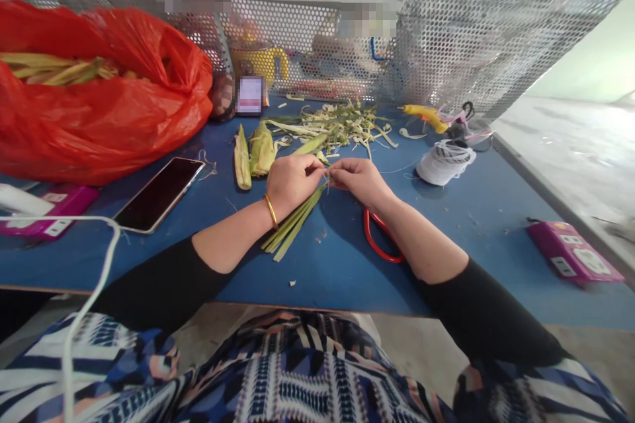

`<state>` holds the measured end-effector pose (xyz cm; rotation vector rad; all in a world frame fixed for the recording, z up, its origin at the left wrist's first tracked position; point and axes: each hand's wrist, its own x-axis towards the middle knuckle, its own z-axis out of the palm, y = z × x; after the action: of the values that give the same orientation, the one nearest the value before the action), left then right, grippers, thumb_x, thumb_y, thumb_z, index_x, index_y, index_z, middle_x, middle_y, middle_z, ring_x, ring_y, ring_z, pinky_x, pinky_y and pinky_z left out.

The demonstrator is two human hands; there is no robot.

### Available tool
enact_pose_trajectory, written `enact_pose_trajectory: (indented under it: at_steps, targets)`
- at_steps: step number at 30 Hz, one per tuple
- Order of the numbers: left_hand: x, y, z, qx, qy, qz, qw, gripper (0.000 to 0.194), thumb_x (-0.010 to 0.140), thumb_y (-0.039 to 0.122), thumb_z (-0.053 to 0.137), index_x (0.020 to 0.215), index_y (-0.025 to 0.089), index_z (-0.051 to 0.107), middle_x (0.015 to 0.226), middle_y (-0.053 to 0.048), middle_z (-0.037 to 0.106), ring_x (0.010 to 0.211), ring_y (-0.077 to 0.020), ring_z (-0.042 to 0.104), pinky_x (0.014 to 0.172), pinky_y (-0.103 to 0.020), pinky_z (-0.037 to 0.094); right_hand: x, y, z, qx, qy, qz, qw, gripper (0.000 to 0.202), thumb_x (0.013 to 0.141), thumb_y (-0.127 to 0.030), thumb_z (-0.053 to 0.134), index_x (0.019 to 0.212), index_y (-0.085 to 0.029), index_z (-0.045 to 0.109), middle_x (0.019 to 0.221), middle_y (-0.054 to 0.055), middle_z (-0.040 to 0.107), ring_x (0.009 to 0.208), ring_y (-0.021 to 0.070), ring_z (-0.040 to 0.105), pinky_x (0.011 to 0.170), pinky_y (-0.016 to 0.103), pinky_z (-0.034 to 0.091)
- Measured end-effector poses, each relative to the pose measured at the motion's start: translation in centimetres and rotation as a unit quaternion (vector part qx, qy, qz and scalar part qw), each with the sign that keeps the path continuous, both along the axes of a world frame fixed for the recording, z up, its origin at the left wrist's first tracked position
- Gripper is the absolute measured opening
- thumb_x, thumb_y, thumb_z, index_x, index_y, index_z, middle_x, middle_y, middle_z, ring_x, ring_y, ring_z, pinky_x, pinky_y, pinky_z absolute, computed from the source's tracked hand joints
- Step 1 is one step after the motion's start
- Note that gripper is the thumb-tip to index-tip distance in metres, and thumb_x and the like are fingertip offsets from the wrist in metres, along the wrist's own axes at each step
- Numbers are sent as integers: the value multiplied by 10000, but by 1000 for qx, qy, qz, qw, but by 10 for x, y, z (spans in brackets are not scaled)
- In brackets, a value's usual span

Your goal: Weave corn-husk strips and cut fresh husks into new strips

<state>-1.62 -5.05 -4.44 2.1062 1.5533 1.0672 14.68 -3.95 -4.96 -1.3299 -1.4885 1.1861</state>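
My left hand point(296, 180) and my right hand point(358, 178) meet fingertip to fingertip over the middle of the blue table. Both pinch a thin white thread point(326, 178) at the upper end of a bundle of green husk strips point(296, 223). The strips fan down toward me under my left wrist. From my right hand the thread seems to run to a white thread spool point(443, 164) on the right. Partly under my right forearm lie red-handled scissors point(378, 248); their blades are hidden. Beyond my left hand are two folded pieces of husk point(261, 149).
A heap of husk scraps point(347, 122) lies at the back. On the left are a red plastic bag point(149, 125) of husks and a phone point(161, 195). A yellow glue gun point(425, 116) and a purple packet point(573, 252) are at right. A white cable point(106, 271) hangs front left.
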Motion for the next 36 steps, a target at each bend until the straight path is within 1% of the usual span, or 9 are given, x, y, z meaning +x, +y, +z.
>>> enact_pose_trajectory:
  at_steps: [4,12,16,20,23,26,31,34,36]
  targets:
    - [0,1,-1,3,0,-1,1000,100,808,228,678,789,230,776,818,-41,779,778,-205,676,721,-301,457,1,1,-1,22,-22,-7,1000,98,733,-226,615,671,-190,682,576,-22,637,571,124,575,610,254,465]
    - [-1,0,-1,-3,-7,-4,1000,124,809,219,662,794,232,784,815,-39,784,776,-203,681,723,-300,463,6,5,-2,102,-98,-29,989,116,730,-239,561,657,-199,641,676,-6,656,662,146,548,638,272,415]
    - [0,0,-2,-2,-11,-4,1000,118,808,218,663,798,226,781,818,-44,782,778,-203,680,724,-298,462,4,6,-3,59,-44,-25,997,124,757,-253,570,684,-198,653,688,-7,646,678,144,540,646,263,417]
    - [0,0,-2,9,-12,-8,1000,116,812,219,661,792,228,776,808,-46,776,778,-205,677,734,-301,463,2,3,-3,22,-15,-20,999,162,771,-332,624,694,-193,657,610,-31,587,584,117,468,567,254,362]
    - [0,0,-1,9,-10,-8,1000,114,813,217,660,783,233,769,818,-47,778,775,-203,672,741,-303,467,2,1,-5,16,-19,-9,1000,237,727,-412,700,666,-193,631,548,-50,528,530,102,400,519,254,299]
    - [0,0,-1,5,-25,-11,1000,99,807,219,675,777,236,769,834,-53,781,792,-209,670,751,-305,468,3,0,-5,-2,11,1,1000,286,667,-451,750,656,-198,616,580,-38,558,539,107,430,538,260,329]
    - [0,2,-4,-15,-71,-14,997,115,807,213,685,735,227,774,790,-49,777,741,-199,665,697,-296,454,7,5,-2,31,68,-9,997,217,635,-391,750,659,-210,634,837,32,695,835,185,618,774,306,467]
    - [-1,6,-5,-48,-78,-13,996,124,800,204,678,718,218,770,735,-37,764,689,-183,651,659,-291,444,12,8,0,87,60,-31,994,141,662,-327,710,645,-214,627,909,45,698,1061,223,614,922,330,445]
    - [-3,9,-6,-71,-79,-16,994,126,785,195,678,685,212,753,704,-32,750,685,-181,648,656,-289,445,14,10,1,118,45,-43,991,115,688,-314,682,662,-216,628,945,49,695,1133,232,592,951,340,434]
